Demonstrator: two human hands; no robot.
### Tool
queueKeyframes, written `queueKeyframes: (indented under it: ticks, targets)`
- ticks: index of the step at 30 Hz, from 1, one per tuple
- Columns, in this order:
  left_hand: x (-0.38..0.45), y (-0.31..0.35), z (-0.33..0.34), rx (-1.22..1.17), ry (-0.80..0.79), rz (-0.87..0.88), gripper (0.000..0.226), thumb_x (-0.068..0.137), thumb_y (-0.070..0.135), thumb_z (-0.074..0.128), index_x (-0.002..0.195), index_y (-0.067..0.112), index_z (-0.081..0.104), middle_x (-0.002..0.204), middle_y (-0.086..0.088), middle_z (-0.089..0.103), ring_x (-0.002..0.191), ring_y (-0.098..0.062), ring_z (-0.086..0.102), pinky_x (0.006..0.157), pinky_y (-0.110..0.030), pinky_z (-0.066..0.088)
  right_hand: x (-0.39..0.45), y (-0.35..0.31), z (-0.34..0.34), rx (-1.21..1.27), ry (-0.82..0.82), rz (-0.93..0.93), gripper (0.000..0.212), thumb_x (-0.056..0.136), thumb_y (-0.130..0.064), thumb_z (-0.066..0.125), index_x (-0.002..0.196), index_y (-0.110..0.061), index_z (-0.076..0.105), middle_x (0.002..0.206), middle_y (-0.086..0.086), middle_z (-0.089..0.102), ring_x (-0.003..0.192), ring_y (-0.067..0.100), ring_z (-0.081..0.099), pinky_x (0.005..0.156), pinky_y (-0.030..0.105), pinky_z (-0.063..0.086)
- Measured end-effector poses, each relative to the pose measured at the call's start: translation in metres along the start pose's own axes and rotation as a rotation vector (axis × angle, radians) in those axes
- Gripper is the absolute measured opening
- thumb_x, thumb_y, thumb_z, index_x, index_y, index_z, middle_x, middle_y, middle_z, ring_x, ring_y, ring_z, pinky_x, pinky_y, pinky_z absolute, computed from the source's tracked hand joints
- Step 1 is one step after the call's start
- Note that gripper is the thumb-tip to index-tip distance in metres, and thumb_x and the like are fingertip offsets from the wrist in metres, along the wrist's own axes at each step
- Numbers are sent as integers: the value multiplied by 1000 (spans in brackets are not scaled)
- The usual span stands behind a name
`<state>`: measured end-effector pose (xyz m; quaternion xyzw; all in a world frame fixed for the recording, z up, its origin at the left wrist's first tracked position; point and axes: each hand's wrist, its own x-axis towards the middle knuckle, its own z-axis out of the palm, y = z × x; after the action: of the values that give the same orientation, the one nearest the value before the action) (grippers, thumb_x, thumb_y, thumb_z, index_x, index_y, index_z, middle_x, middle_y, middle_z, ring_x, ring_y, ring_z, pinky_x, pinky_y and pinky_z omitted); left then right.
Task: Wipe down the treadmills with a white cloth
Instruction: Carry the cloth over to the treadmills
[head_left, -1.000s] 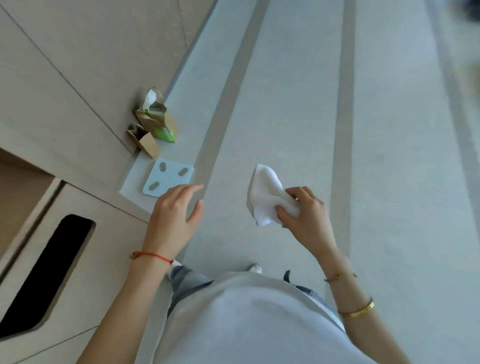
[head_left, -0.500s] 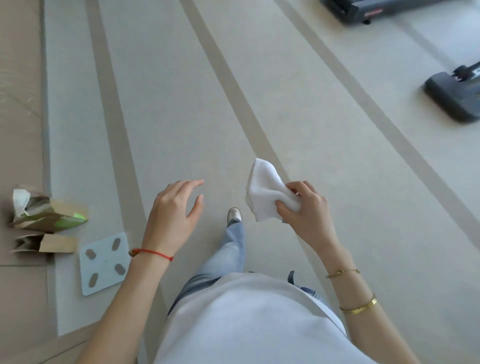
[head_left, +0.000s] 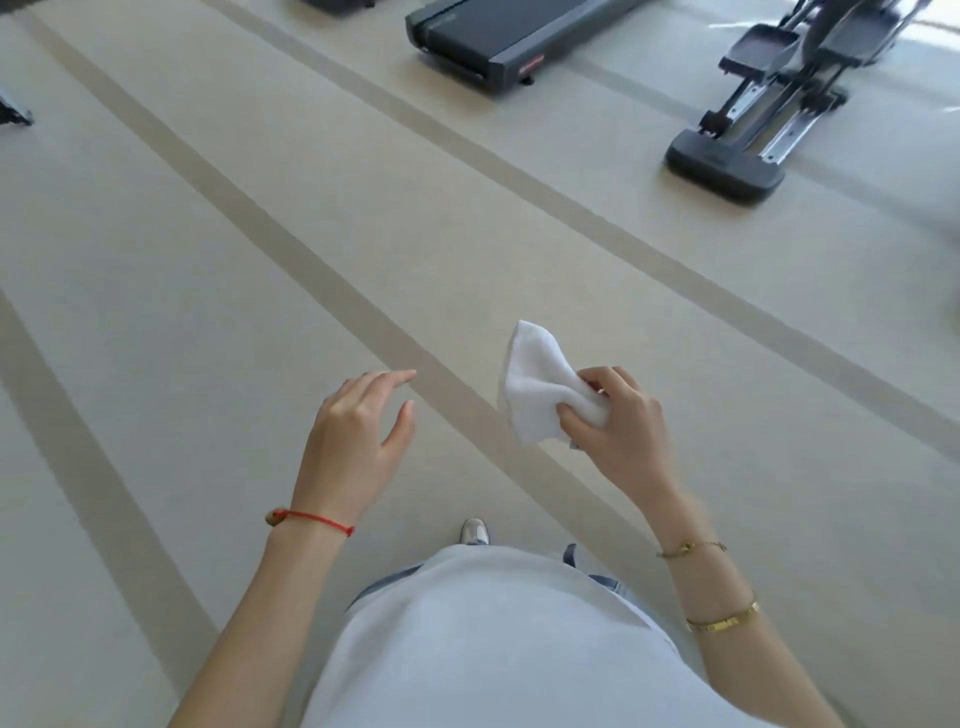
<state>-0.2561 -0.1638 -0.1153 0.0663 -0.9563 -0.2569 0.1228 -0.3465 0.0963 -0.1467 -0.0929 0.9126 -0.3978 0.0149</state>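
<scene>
Seen from the head camera, the right hand (head_left: 621, 421) pinches a bunched white cloth (head_left: 540, 387) between thumb and fingers, out in front of the body over the pale striped floor (head_left: 218, 291). The left hand (head_left: 356, 431) hangs beside it with fingers loosely spread, holding nothing. Soft, light and limp, the cloth should fold wherever it is pressed, so a fuller palm grip on the bunched middle would likely wipe better than this corner pinch. A treadmill (head_left: 493, 36) lies well ahead, an elliptical trainer (head_left: 763, 104) to its right. No containers show.
</scene>
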Motion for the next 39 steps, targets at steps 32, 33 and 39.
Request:
queueKeyframes:
  ticks: [32, 33, 39]
  targets:
    - [590, 26, 159, -50, -173, 125, 36, 92, 26, 50, 120, 11, 65, 115, -6, 68, 107, -26, 62, 95, -43, 49, 549, 89, -70, 90, 174, 116, 24, 77, -23, 69, 101, -22, 63, 95, -14, 57, 78, 6, 59, 55, 41, 56]
    - [606, 27, 164, -51, -181, 123, 36, 92, 26, 49, 120, 11, 65, 115, -6, 68, 107, -26, 62, 95, -44, 49, 565, 93, -70, 85, 176, 116, 24, 77, -23, 69, 100, -22, 63, 94, -13, 57, 79, 5, 58, 55, 40, 56]
    - [718, 22, 199, -68, -210, 150, 35, 92, 25, 50, 121, 12, 65, 114, -4, 68, 107, -25, 62, 96, -43, 49, 668, 115, -67, 52, 211, 128, 26, 76, -26, 68, 102, -20, 64, 93, -12, 58, 82, 5, 56, 60, 38, 56]
